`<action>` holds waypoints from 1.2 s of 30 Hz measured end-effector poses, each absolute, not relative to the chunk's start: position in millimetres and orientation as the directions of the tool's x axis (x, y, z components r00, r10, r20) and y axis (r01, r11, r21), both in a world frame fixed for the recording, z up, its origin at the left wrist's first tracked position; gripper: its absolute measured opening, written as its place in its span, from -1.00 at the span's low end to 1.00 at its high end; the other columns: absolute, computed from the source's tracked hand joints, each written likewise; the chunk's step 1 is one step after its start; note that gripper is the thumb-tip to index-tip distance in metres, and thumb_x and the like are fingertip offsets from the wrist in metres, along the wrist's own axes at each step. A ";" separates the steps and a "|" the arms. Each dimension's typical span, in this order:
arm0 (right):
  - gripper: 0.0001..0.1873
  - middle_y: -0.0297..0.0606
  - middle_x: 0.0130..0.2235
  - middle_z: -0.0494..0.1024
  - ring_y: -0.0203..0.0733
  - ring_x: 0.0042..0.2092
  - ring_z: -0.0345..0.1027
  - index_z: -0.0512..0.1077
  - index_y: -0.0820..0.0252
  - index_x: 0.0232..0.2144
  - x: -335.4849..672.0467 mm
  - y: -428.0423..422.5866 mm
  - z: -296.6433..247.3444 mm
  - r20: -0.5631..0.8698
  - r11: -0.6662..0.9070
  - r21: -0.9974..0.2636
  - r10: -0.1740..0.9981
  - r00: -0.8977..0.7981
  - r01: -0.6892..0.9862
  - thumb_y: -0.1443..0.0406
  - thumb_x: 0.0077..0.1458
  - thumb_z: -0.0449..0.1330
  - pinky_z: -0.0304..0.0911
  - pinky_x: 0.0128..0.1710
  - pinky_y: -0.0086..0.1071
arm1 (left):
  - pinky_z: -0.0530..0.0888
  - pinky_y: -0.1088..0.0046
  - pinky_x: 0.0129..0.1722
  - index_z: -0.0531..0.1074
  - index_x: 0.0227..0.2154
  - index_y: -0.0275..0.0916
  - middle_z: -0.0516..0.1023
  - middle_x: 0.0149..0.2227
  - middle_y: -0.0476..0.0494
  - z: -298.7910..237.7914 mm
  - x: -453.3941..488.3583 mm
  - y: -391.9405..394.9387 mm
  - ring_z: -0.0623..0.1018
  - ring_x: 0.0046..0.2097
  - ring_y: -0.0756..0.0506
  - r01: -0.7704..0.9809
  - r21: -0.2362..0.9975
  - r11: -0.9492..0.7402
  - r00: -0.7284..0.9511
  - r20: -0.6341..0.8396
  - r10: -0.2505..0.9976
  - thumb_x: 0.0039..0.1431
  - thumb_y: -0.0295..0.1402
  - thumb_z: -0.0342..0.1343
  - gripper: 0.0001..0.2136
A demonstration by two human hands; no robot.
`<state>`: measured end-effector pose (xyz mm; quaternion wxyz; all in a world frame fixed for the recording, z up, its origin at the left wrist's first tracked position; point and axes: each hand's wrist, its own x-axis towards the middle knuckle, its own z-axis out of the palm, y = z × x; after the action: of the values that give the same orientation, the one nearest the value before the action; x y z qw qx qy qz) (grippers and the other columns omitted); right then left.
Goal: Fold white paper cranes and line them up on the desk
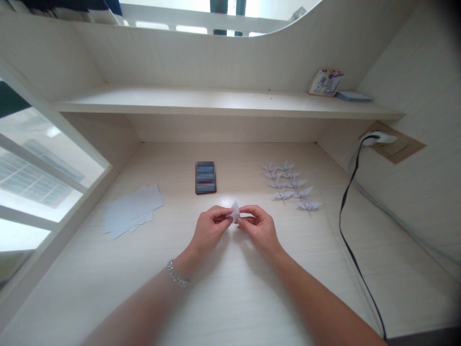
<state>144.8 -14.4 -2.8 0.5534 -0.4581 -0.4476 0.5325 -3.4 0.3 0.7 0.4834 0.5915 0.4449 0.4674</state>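
My left hand point(210, 228) and my right hand point(258, 226) meet above the middle of the pale wooden desk point(230, 288). Both pinch a small folded piece of white paper point(235, 210) between fingertips, its point sticking upward. A beaded bracelet point(177, 275) circles my left wrist. To the right lie several finished white paper cranes point(290, 185) in rows. A loose stack of white paper sheets point(131, 210) rests at the left.
A phone point(205, 177) lies flat behind my hands. A black cable point(351, 211) runs from a wall socket point(391, 143) down the desk's right side. A shelf point(223, 103) above carries a small printed packet point(326, 81). A window point(32, 178) is at left.
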 end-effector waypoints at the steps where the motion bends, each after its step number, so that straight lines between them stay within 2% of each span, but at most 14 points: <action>1: -0.76 -0.30 -0.34 0.50 -0.23 -0.39 0.42 0.43 0.15 -0.35 144.7 -14.6 -3.0 0.008 0.012 -0.983 1.000 0.021 -0.181 0.31 -0.17 0.30 0.34 -0.41 -0.38 | 0.41 0.48 -0.31 0.55 -0.33 -0.21 0.50 -0.31 -0.14 2.1 -3.9 0.1 0.50 -0.28 -0.06 0.119 0.978 -0.169 0.175 0.147 0.974 -0.03 -0.40 0.16 -0.84; 5: -0.88 -0.26 -0.24 0.46 -0.23 -0.33 0.41 0.46 0.18 -0.46 146.6 -13.7 -8.2 0.049 0.050 -0.989 0.999 0.010 -0.137 0.38 -0.19 0.26 0.32 -0.38 -0.39 | 0.40 0.50 -0.32 0.55 -0.31 -0.18 0.49 -0.31 -0.12 5.5 -4.5 -0.7 0.48 -0.29 -0.04 0.190 0.960 -0.206 0.195 0.169 0.966 -0.04 -0.47 0.13 -0.80; 7: -0.91 -0.24 -0.20 0.44 -0.19 -0.25 0.40 0.48 0.18 -0.51 148.2 -13.3 -10.6 0.081 0.081 -0.994 0.997 0.007 -0.077 0.41 -0.19 0.23 0.31 -0.29 -0.37 | 0.42 0.50 -0.34 0.55 -0.32 -0.20 0.48 -0.29 -0.13 5.4 -4.0 -0.7 0.48 -0.30 -0.04 0.132 0.980 -0.152 0.181 0.127 0.975 -0.04 -0.50 0.09 -0.78; 10: -0.87 -0.21 -0.16 0.45 -0.13 -0.10 0.35 0.51 0.15 -0.51 149.7 -14.4 -10.4 0.122 0.124 -0.992 0.992 -0.031 0.039 0.43 -0.18 0.20 0.26 -0.12 -0.32 | 0.45 0.46 -0.36 0.55 -0.34 -0.24 0.48 -0.25 -0.16 4.0 -3.2 0.0 0.49 -0.28 -0.07 -0.017 0.999 -0.035 0.160 0.037 0.986 0.00 -0.44 0.05 -0.80; 14: -0.88 -0.20 -0.15 0.47 -0.11 -0.03 0.31 0.53 0.14 -0.50 149.2 -16.8 -6.2 0.110 0.119 -0.988 0.989 -0.098 0.095 0.39 -0.13 0.18 0.24 -0.09 -0.31 | 0.44 0.46 -0.32 0.55 -0.36 -0.27 0.51 -0.28 -0.17 2.2 -3.0 1.6 0.50 -0.28 -0.08 -0.050 0.999 0.004 0.102 0.001 0.995 -0.05 -0.39 0.14 -0.83; 17: -0.89 -0.18 -0.16 0.47 -0.12 -0.13 0.37 0.52 0.18 -0.48 147.3 -17.3 -4.3 0.062 0.065 -0.997 0.994 -0.089 0.034 0.35 -0.13 0.20 0.29 -0.15 -0.31 | 0.42 0.46 -0.29 0.55 -0.36 -0.28 0.53 -0.29 -0.17 2.1 -2.9 2.1 0.50 -0.27 -0.07 -0.016 1.000 -0.016 0.066 0.017 0.998 -0.09 -0.40 0.18 -0.82; 20: -0.88 -0.23 -0.30 0.49 -0.20 -0.30 0.40 0.47 0.20 -0.44 144.6 -17.2 -2.9 -0.020 -0.027 -0.995 0.997 -0.074 -0.096 0.28 -0.11 0.21 0.35 -0.30 -0.35 | 0.42 0.47 -0.27 0.54 -0.37 -0.28 0.53 -0.29 -0.16 3.4 -1.7 1.0 0.51 -0.28 -0.06 0.003 0.999 -0.047 0.040 0.047 0.998 -0.09 -0.39 0.18 -0.83; 23: -0.79 -0.35 -0.45 0.46 -0.26 -0.41 0.37 0.39 0.17 -0.40 142.2 -16.1 -3.5 -0.077 -0.078 -0.978 0.997 -0.014 -0.192 0.21 -0.13 0.26 0.34 -0.42 -0.40 | 0.42 0.48 -0.28 0.52 -0.39 -0.29 0.53 -0.32 -0.15 4.3 0.2 -0.6 0.50 -0.29 -0.05 -0.004 0.998 -0.059 0.036 0.060 0.998 -0.09 -0.38 0.20 -0.84; 26: -0.69 -0.34 -0.48 0.48 -0.26 -0.45 0.37 0.38 0.19 -0.37 142.4 -13.0 -7.5 -0.131 -0.122 -0.968 0.991 0.026 -0.218 0.15 -0.16 0.28 0.33 -0.46 -0.39 | 0.42 0.49 -0.32 0.46 -0.37 -0.29 0.51 -0.36 -0.10 3.2 1.2 -0.7 0.50 -0.33 -0.03 -0.078 0.997 -0.029 0.045 0.032 0.998 -0.13 -0.38 0.23 -0.81; 31: -0.72 -0.31 -0.52 0.47 -0.25 -0.47 0.36 0.41 0.23 -0.50 147.0 -8.4 -10.1 -0.148 -0.144 -0.975 0.989 0.012 -0.168 0.12 -0.17 0.27 0.32 -0.45 -0.36 | 0.44 0.45 -0.31 0.34 -0.21 -0.26 0.51 -0.39 -0.09 -1.0 0.9 1.6 0.51 -0.33 -0.03 -0.188 0.980 0.064 0.113 -0.043 0.993 -0.14 -0.40 0.25 -0.64; 36: -0.80 -0.31 -0.50 0.45 -0.25 -0.46 0.33 0.41 0.20 -0.49 148.3 -11.8 -6.0 -0.054 -0.055 -0.998 0.998 0.016 0.037 0.17 -0.07 0.21 0.26 -0.46 -0.39 | 0.45 0.41 -0.29 0.40 -0.32 -0.33 0.54 -0.34 -0.19 -3.6 1.1 1.3 0.53 -0.31 -0.08 -0.120 0.989 0.086 0.208 -0.060 0.976 -0.12 -0.34 0.24 -0.73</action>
<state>148.3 -11.8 -6.0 0.4804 -0.5265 -0.4917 0.5003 1.1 1.3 -3.6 0.5977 0.4967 0.4311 0.4585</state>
